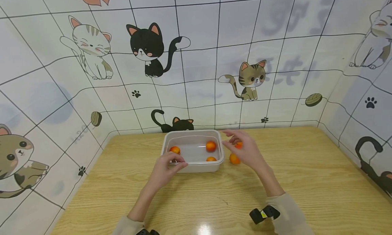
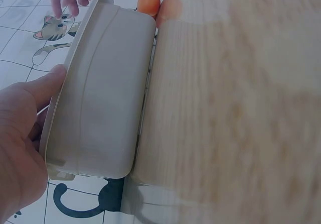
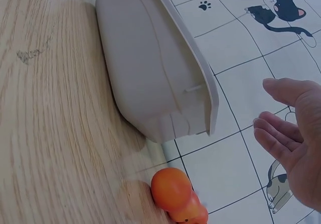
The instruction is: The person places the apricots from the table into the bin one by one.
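A pale grey plastic box (image 1: pixel 202 167) stands on the table, and several round orange-red fruits lie inside, one fruit (image 1: pixel 210 146) near its right end. My left hand (image 1: pixel 163 168) pinches the box's near rim towards the left corner, thumb along the outer edge (image 2: pixel 50 83) and fingers behind the wall. Beyond the right end of the box, my right hand (image 1: pixel 245 150) is raised over more fruits, its fingers loosely bent and apart, holding nothing. Beneath it, one orange fruit (image 1: pixel 234 159) rests on the table beside the box; others (image 3: pixel 188 209) sit close behind it, partly hidden.
The wooden table (image 1: pixel 196 201) reaches back to a wall (image 1: pixel 199 68) covered in cat drawings and grid lines. Wall panels also border the table on the left and right. A small black wrist camera (image 1: pixel 264 214) sits at the right sleeve.
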Motion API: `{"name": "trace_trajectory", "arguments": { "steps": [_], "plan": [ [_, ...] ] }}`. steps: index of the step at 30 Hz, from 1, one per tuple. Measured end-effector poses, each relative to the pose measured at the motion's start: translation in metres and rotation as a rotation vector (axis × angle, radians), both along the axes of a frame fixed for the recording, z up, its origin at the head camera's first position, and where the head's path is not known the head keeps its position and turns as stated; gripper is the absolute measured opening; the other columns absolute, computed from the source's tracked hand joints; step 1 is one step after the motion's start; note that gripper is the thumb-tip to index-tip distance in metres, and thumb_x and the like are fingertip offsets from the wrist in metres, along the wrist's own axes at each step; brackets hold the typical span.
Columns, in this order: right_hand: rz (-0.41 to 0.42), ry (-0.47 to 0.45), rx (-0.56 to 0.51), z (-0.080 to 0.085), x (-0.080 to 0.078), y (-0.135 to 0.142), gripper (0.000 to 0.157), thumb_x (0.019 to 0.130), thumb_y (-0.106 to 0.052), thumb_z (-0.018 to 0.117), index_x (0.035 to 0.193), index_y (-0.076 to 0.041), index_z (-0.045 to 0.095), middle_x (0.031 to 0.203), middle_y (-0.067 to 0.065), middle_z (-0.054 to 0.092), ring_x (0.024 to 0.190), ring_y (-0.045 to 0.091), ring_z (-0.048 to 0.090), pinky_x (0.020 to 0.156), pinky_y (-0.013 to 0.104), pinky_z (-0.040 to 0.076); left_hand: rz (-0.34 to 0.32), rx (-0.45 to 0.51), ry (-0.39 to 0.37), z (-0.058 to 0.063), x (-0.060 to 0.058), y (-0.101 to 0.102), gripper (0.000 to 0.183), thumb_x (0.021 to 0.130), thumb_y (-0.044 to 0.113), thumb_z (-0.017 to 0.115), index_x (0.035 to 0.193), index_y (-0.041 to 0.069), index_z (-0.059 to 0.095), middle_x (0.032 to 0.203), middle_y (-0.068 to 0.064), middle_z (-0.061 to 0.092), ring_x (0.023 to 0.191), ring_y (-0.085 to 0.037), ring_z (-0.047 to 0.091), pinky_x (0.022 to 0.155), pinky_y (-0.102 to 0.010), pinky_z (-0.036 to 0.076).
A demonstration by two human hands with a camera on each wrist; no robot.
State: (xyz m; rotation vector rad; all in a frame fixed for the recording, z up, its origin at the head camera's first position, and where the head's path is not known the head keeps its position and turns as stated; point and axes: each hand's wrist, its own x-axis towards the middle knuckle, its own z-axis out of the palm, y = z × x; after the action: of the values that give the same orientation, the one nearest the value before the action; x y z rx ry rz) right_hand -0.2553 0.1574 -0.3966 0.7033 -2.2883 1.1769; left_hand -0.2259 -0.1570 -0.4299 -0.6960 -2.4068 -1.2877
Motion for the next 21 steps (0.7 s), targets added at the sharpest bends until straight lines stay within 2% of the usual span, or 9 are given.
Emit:
{"name": "trace_trajectory", "arguments": {
  "steps": [8,13,16,21],
  "plan": [
    [-0.001,-0.007,-0.008,-0.003,-0.001,0.006,0.036,0.090,-0.012,0.079,0.124,-0.009,0.068,0.110,0.007,0.068,0.085,0.017,0.063,0.075,0.043,0.057,0.000,-0.001,-0.011,0.001,0.001,-0.001,0.013,0.082,0.015,0.085,0.085,0.015,0.073,0.084,0.011,0.067,0.083,-0.013,0.060,0.076,-0.028,0.054],
    [0.008,-0.003,-0.004,-0.006,-0.002,0.010,0.037,0.088,-0.011,0.080,0.124,-0.009,0.069,0.110,0.006,0.068,0.084,0.017,0.064,0.075,0.037,0.057,0.001,-0.001,-0.009,0.001,0.001,-0.001,0.013,0.081,0.014,0.085,0.085,0.015,0.073,0.084,0.012,0.066,0.083,-0.012,0.060,0.076,-0.028,0.054],
    [0.005,-0.018,0.003,-0.008,-0.003,0.014,0.038,0.088,-0.012,0.080,0.124,-0.009,0.069,0.110,0.005,0.069,0.084,0.016,0.063,0.076,0.034,0.057,-0.001,0.001,-0.003,0.000,0.001,0.000,0.014,0.081,0.014,0.086,0.084,0.015,0.073,0.084,0.011,0.066,0.082,-0.012,0.060,0.076,-0.028,0.054],
    [0.001,-0.057,0.034,-0.012,-0.004,0.018,0.036,0.090,-0.016,0.078,0.125,-0.009,0.069,0.111,0.005,0.069,0.084,0.016,0.062,0.076,0.037,0.056,-0.004,0.002,-0.003,0.001,0.001,0.000,0.013,0.081,0.014,0.085,0.084,0.015,0.072,0.083,0.011,0.066,0.082,-0.011,0.060,0.076,-0.028,0.054]
  ]
}}
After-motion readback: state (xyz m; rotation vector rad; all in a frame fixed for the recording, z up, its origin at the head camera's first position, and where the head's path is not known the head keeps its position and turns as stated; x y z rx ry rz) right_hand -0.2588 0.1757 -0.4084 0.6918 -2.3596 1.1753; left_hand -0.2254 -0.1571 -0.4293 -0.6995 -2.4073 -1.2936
